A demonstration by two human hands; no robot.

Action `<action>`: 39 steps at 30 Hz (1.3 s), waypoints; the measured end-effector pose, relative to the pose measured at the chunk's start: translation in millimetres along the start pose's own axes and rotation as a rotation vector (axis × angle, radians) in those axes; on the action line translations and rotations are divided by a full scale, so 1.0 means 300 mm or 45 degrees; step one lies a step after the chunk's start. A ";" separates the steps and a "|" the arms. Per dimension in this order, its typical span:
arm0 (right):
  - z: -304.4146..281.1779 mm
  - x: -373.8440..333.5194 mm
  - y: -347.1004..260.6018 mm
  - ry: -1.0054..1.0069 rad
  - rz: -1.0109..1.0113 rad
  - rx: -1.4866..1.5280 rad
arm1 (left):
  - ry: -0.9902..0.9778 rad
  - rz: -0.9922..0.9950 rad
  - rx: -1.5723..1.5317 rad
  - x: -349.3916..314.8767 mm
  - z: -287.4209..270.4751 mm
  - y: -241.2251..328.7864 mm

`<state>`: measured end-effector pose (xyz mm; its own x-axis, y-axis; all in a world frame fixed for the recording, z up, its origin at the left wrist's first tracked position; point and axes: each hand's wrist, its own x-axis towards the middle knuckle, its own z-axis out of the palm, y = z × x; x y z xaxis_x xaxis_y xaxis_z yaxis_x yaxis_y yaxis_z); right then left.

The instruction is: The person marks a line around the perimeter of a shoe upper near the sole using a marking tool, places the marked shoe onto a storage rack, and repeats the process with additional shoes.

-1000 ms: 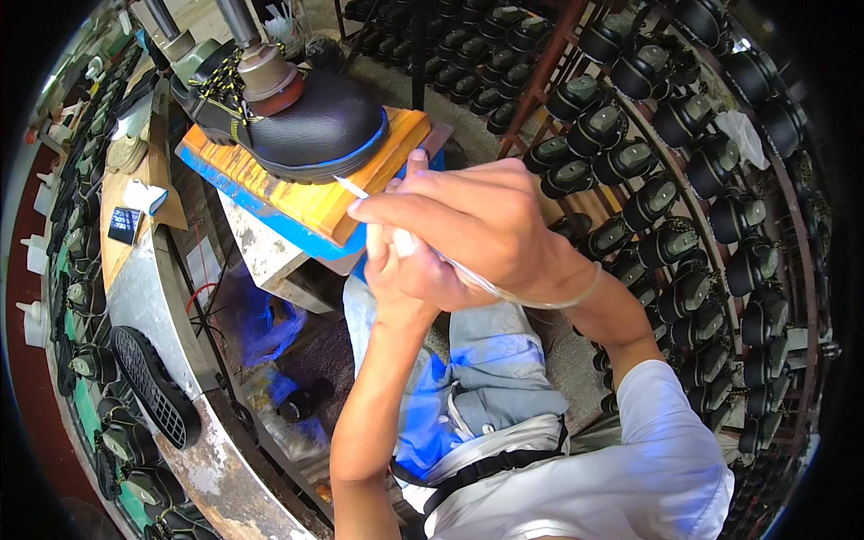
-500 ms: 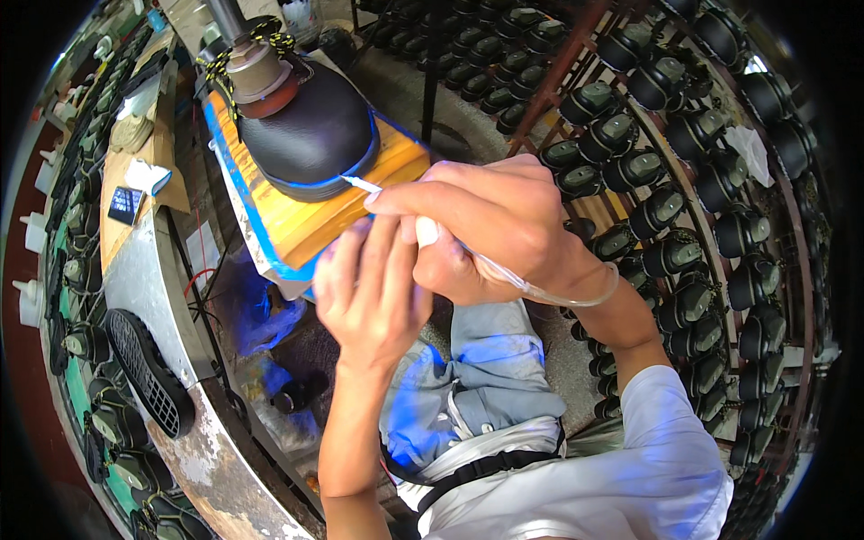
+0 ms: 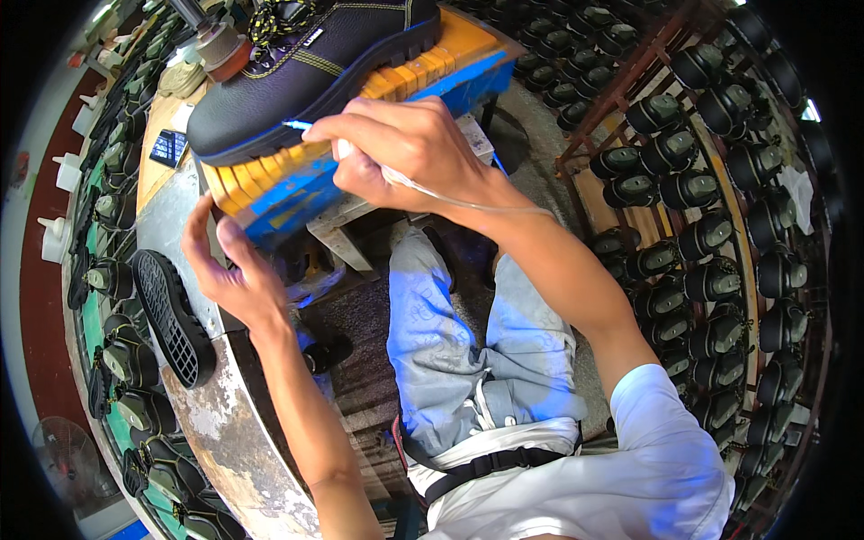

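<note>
A black safety shoe (image 3: 270,112) with yellow stitching rests on a yellow wooden block (image 3: 247,184) with blue sides. A metal rod with a reddish pad (image 3: 225,54) stands against its top. A blue line runs where the upper meets the sole. My right hand (image 3: 409,148) pinches a slim pen-like applicator (image 3: 300,125), its pale tip at that line on the shoe's side. From this hand a clear thin tube (image 3: 450,200) trails along my wrist. My left hand (image 3: 236,274) is open, fingers apart, by the block's near left corner.
A loose black sole (image 3: 173,315) lies on the worn bench at left, with a small dark blue rectangular item (image 3: 168,148) farther back. White squeeze bottles (image 3: 67,171) stand beyond. Racks of dark shoes (image 3: 661,112) fill the right side. A fan (image 3: 67,459) is at lower left.
The shoe and block have turned, from toe facing me to side facing me with toe left. My left hand has moved left, away from my right; the applicator is now at the shoe's side.
</note>
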<state>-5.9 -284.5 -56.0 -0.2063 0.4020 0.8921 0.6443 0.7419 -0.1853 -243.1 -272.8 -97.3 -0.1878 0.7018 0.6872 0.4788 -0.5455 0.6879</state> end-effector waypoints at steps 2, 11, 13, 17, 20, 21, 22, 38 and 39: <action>0.001 0.008 0.035 0.002 -0.052 -0.086 | -0.060 0.086 0.114 0.060 0.011 -0.010; -0.185 -0.019 0.165 0.010 0.054 -0.322 | -0.187 0.151 0.323 0.160 0.088 -0.069; -0.248 -0.033 0.164 -0.028 0.081 -0.372 | -0.250 0.021 0.220 0.185 0.095 -0.118; -0.329 -0.048 0.113 -0.115 0.038 -0.421 | -0.485 -0.014 -0.120 0.334 0.124 -0.271; -0.341 -0.027 0.022 -0.139 -0.013 -0.404 | -0.395 0.129 0.275 0.434 0.129 -0.333; -0.345 -0.037 0.004 -0.152 -0.005 -0.394 | -0.301 0.249 0.329 0.405 0.182 -0.267; -0.345 -0.045 -0.012 -0.163 -0.001 -0.380 | -0.276 0.229 0.169 0.308 0.223 -0.201; -0.067 -0.029 -0.027 -0.027 -0.093 -0.135 | -0.089 0.053 -0.180 -0.054 0.009 -0.117; -0.035 -0.027 -0.011 0.038 -0.112 -0.124 | -0.121 -0.030 -0.181 -0.033 0.009 -0.121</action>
<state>1.2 -295.8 -58.3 -0.2444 0.3202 0.9153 0.6934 0.7175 -0.0659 -256.2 -258.8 -129.6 -0.1122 0.7519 0.6497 0.3480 -0.5827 0.7344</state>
